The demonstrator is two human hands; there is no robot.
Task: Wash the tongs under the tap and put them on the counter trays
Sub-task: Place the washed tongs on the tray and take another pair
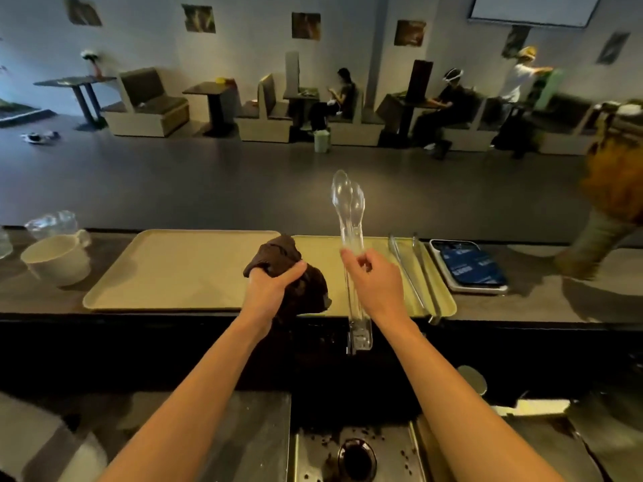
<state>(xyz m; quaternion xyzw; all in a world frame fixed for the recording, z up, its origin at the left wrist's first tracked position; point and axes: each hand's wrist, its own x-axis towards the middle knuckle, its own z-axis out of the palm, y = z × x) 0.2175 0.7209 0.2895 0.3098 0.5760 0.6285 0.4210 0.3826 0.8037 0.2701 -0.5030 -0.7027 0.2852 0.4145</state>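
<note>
My right hand [370,278] pinches a pair of clear plastic tongs [348,210] near their middle, tips pointing up and away, over the right yellow tray [443,300]. The hinge end of the clear tongs hangs past the counter's front edge. My left hand [275,283] grips a crumpled dark brown cloth [309,290] above the gap between the two trays. A pair of metal tongs [414,273] lies on the right tray. The left yellow tray [167,273] is bare. Below, the steel sink [382,447] with its drain holds dark specks.
A white cup [57,260] and a glass jug [52,222] stand at the counter's left end. A small tray with a blue packet [469,267] lies right of the yellow trays. A dried bouquet [605,210] stands far right. Beyond the counter, people sit at booths.
</note>
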